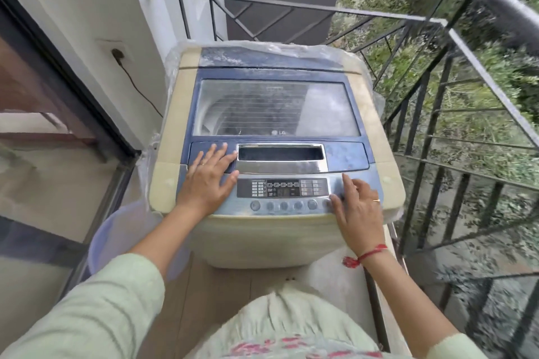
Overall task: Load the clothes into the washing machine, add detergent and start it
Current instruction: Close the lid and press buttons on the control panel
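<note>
A cream and blue top-loading washing machine (376, 128) stands in front of me on a balcony. Its glass lid (274, 107) is closed, and the drum shows dimly through it. My left hand (208, 180) rests flat on the left side of the top, fingers spread beside the lid handle recess (280, 153). My right hand (357, 213) is at the right end of the control panel (281, 188), its thumb on the row of round buttons (312, 204) and the index finger stretched forward. No clothes or detergent are in view.
A translucent plastic basin (122, 230) sits on the floor to the machine's left. A power cord (137, 87) runs from a wall socket (116, 54). A black metal railing (437, 72) closes the right and far sides. A sliding glass door (58, 125) is on the left.
</note>
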